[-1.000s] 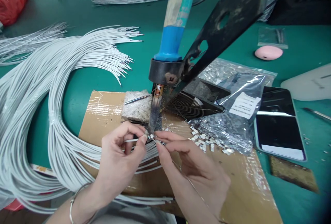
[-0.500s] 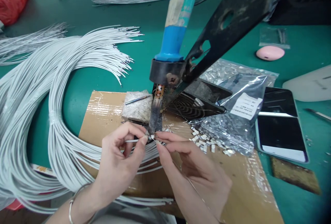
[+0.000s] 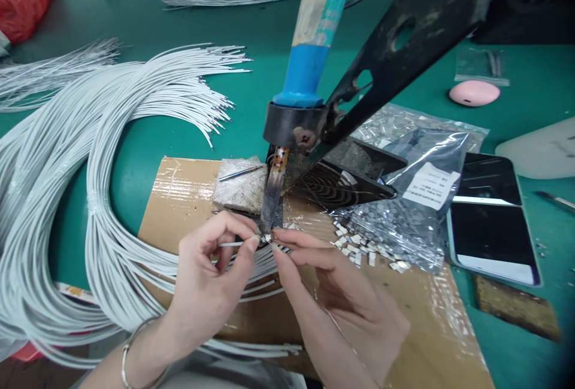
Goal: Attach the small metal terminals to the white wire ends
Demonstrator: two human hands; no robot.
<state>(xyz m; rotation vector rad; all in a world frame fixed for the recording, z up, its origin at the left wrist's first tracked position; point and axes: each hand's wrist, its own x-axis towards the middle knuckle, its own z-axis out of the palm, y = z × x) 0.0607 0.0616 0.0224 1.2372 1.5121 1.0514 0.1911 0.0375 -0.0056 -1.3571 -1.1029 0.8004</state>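
Observation:
My left hand (image 3: 220, 275) pinches the end of a white cable (image 3: 231, 244) between thumb and forefinger. Opposite it, my right hand (image 3: 336, 293) is closed at thumb and forefinger on a thin wire (image 3: 335, 320), which trails down across the palm. Between the fingertips sits a tiny silvery piece (image 3: 267, 237), too small to make out fully. Right above it is the tip of a soldering iron (image 3: 271, 200) with a blue handle, pointing down in a black metal stand arm (image 3: 386, 59). Whether the tip touches the piece I cannot tell.
A big bundle of white cables (image 3: 101, 197) curves along the left and under my hands. Small metal tabs (image 3: 354, 242) lie beside a plastic bag (image 3: 404, 221) at right. A sponge block (image 3: 240, 188), a phone (image 3: 492, 227) and a cardboard sheet (image 3: 179, 197) are nearby.
The whole view has shifted slightly, with things sitting a little further right. Both hands keep the same pinch under the iron tip; nothing is let go.

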